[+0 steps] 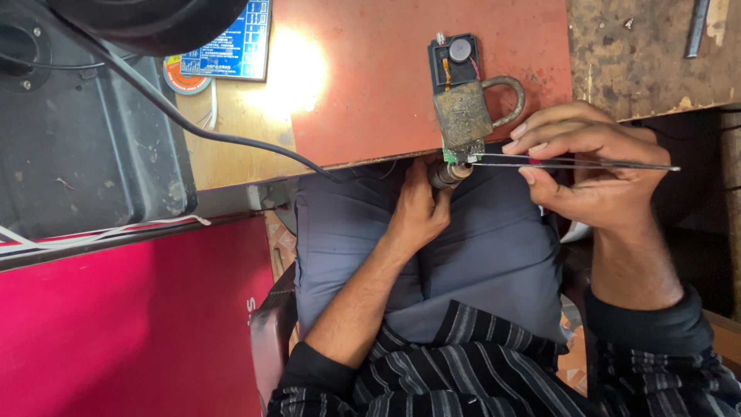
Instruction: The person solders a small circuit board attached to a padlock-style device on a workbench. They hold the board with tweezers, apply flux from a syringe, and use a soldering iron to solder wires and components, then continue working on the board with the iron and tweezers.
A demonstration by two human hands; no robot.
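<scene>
Reddish bench mat [370,85] carries a black device [455,66] at 12 o'clock, pinned under a rusty padlock [467,112]; green circuit board [461,153] overhangs the edge. Right hand [587,166] pinches tweezers [575,163], tips at board. Left hand [421,208] grips a dark cylinder [445,174], possibly a nozzle, at 6 o'clock of board.

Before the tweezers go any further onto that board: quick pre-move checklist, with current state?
1. Circuit board weighted down by the padlock: ok, the padlock lies on it.
2. Tweezers gripped in the right hand: ok.
3. Tweezer tips at the board's edge: ok, though contact cannot be told.
4. Left hand holds a dark cylindrical tool under the board: ok.
5. Tool tip touching the board: cannot tell.
6. Board overhangs the mat edge: ok.
</scene>
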